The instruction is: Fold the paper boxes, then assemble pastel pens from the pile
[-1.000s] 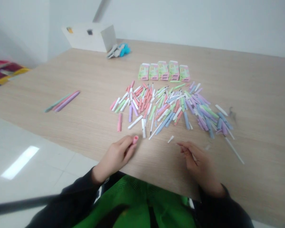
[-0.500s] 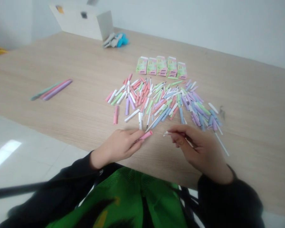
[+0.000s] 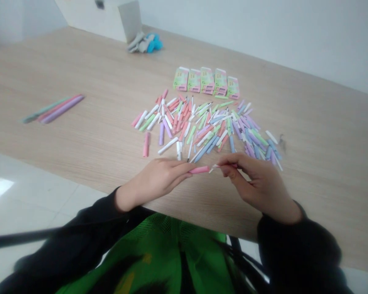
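My left hand is closed around a pink pen tube, whose end points right toward my other hand. Between the thumb and forefinger of my right hand is a small pen part with a thin white tip, partly hidden by the fingers; a bit of pink shows behind them. The white tip lies right at the mouth of the tube, and I cannot tell whether they touch. Just beyond both hands spreads a pile of loose pen parts in pink, white, green, purple and blue.
Several green-and-pink boxes stand in a row behind the pile. Three long pastel sticks lie at the left. Farther back are a white box and crumpled grey and blue gloves. The table's front edge runs near my body.
My left hand has moved right with the pink tube, bringing its end up to the white tip in my right hand. The tube now lies more level. The view has shifted slightly.
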`<control>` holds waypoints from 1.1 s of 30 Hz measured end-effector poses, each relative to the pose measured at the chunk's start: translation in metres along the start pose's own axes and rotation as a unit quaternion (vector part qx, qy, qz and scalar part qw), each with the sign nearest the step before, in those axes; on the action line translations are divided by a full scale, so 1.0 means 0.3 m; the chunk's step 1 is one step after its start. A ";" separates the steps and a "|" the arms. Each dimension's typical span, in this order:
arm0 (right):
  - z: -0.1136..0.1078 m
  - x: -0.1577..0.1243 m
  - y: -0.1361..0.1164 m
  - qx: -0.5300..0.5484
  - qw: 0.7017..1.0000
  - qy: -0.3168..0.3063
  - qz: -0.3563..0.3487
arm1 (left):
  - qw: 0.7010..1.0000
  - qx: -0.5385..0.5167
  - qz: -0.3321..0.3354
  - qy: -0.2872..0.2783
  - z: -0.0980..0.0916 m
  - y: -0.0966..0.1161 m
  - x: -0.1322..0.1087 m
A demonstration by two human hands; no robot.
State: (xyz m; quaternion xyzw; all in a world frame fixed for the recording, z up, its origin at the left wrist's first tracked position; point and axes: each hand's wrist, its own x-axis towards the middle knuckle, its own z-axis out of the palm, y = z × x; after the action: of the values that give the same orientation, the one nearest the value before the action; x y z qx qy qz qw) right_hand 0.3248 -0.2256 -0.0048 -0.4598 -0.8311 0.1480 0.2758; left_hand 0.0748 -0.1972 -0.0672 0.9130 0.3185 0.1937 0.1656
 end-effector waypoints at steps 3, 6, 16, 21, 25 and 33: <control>-0.010 -0.006 0.010 -0.008 1.000 0.007 0.001 | 1.000 -0.015 0.000 0.013 0.011 -0.010 -0.004; -0.009 0.001 0.007 -0.014 0.999 -0.018 -0.025 | 0.999 -0.036 0.009 0.003 0.008 -0.013 0.002; -0.013 0.071 0.022 0.043 0.997 -0.061 0.008 | 0.978 -0.210 0.002 -0.016 -0.015 0.016 0.103; 0.011 0.096 0.030 0.124 0.990 -0.061 -0.007 | 0.940 -0.338 -0.045 -0.026 -0.009 0.010 0.144; 0.035 0.096 0.033 0.171 0.984 -0.047 -0.001 | 0.904 -0.422 -0.065 -0.038 -0.019 -0.003 0.152; 0.090 0.090 0.049 0.251 0.964 0.072 0.049 | 0.849 -0.518 -0.077 -0.066 -0.031 -0.004 0.154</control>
State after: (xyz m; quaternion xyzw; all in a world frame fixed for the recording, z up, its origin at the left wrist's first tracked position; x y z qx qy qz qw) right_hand 0.3075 -0.1947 -0.0252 -0.4254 -0.7214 0.3317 0.4343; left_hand 0.1032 -0.1648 -0.0480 0.6778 0.2292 0.2570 0.6496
